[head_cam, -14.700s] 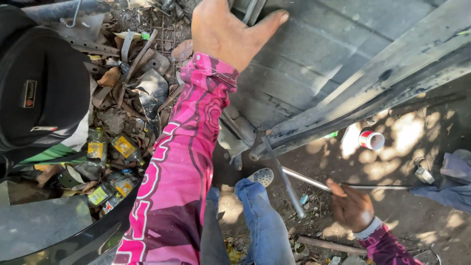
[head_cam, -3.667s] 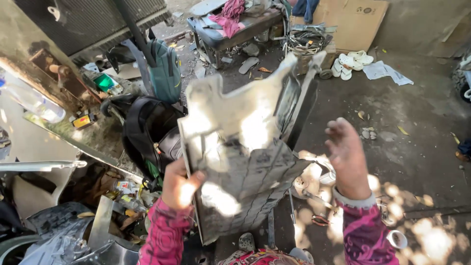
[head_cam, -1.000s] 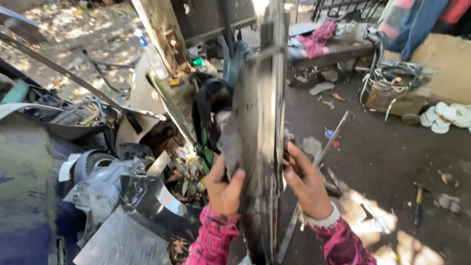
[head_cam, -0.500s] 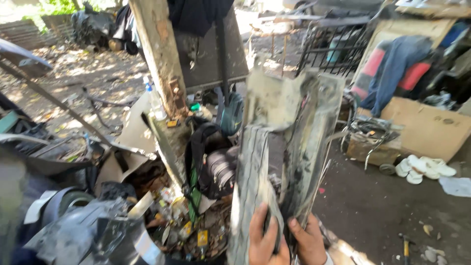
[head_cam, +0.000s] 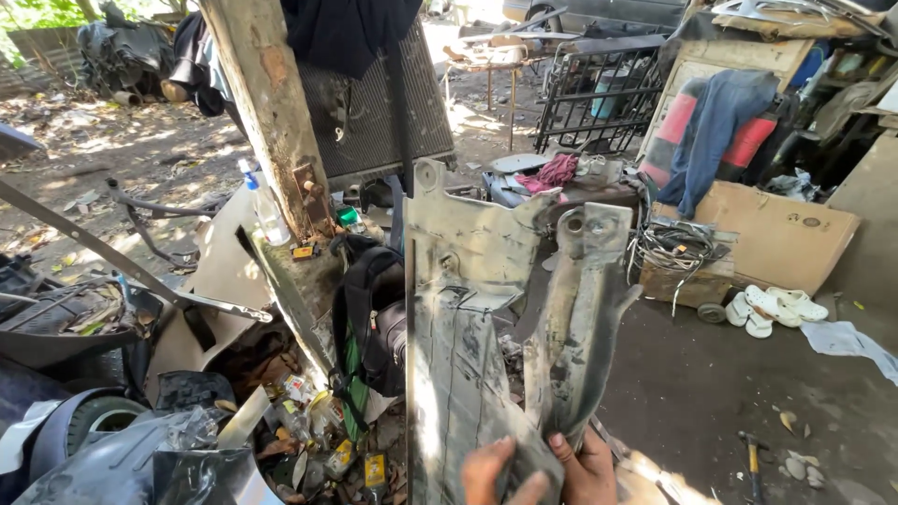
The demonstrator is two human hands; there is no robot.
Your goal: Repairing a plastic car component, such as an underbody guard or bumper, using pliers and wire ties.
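Observation:
A large dirty grey plastic panel, with bolt holes at its top corners, stands upright in the middle of the head view. Both hands grip its bottom edge at the lower frame border. My left hand has fingers wrapped over the panel's lower left part. My right hand holds the lower right part, fingertips curled onto the front face. Only the fingers and knuckles of each hand show; the wrists are cut off by the frame.
A wooden post rises at the left with a black backpack beside it. Scrap, bottles and tyres are piled at lower left. A cardboard box, white sandals and a hammer lie on the dirt floor at right.
The panel has turned from edge-on to face-on and been lifted upright. My view has risen, so the hands now sit at the bottom edge of the frame.

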